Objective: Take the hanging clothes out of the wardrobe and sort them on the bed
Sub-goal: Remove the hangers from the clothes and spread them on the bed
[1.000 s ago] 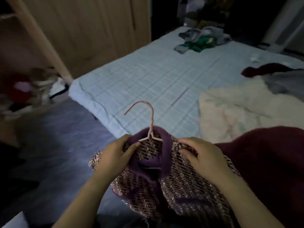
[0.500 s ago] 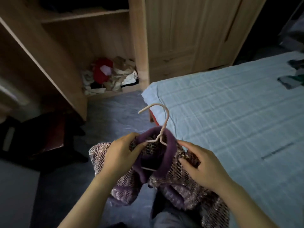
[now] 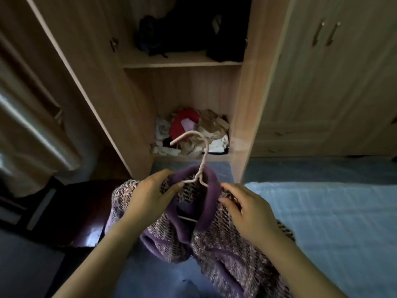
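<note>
A purple-collared tweed jacket (image 3: 217,244) hangs on a pale pink hanger (image 3: 200,160) in front of me, low over the floor. My left hand (image 3: 148,198) grips its left shoulder next to the collar. My right hand (image 3: 247,214) grips the right shoulder, fingers curled into the fabric. The hanger's hook points up and left. The open wooden wardrobe (image 3: 245,117) stands straight ahead. The bed (image 3: 335,222) with its light blue cover lies to the right, under the jacket's right side.
A heap of red, white and beige clothes (image 3: 193,134) fills the wardrobe's bottom compartment. Dark items (image 3: 184,33) sit on the shelf above. Closed wardrobe doors (image 3: 326,82) are at right, a curtain (image 3: 28,117) and a dark chair (image 3: 71,214) at left.
My view has swung left from the bed to the open wardrobe. Both hands keep their hold on the jacket's shoulders, and the jacket came along with them.
</note>
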Motion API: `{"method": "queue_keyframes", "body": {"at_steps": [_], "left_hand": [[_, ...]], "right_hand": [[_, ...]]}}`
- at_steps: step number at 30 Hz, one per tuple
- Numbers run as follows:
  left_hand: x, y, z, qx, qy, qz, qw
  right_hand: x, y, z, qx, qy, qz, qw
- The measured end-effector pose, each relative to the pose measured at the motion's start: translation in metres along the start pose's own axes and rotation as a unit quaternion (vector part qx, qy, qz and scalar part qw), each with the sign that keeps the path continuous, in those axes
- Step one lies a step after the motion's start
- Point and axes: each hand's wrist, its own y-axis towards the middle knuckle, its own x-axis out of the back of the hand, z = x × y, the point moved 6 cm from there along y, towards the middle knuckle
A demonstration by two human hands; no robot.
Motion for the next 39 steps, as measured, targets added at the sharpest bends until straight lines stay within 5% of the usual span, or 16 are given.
{"method": "queue_keyframes", "body": {"at_steps": [9,17,27,32,36,39], "left_hand": [[0.047,0.257,0.068,-0.046,-0.030,-0.064,0.996],[0.123,0.486,0.060,-0.137,0.011,-0.119,0.983],[0.259,0.763,0.011,-0.228,-0.004,-0.324,0.918],[0.330,0.889,-0.009,-0.237,-0.014,-0.375,0.896],[0.354,0.944,-0.009,-0.257,-0.023,-0.370,0.893],[0.394,1.039,-0.005,-0.313,-0.021,-0.397,0.862]], "right_hand": [[0.005,0.282,-0.009,0.061,-0.068,-0.114,0.989],[0.062,0.510,0.005,0.110,-0.105,-0.212,0.965],[0.185,0.797,0.061,0.287,-0.104,-0.313,0.900],[0.233,0.912,0.087,0.301,-0.197,-0.367,0.858],[0.248,0.962,0.087,0.280,-0.175,-0.377,0.865],[0.265,1.051,0.099,0.300,-0.173,-0.439,0.829]]}}
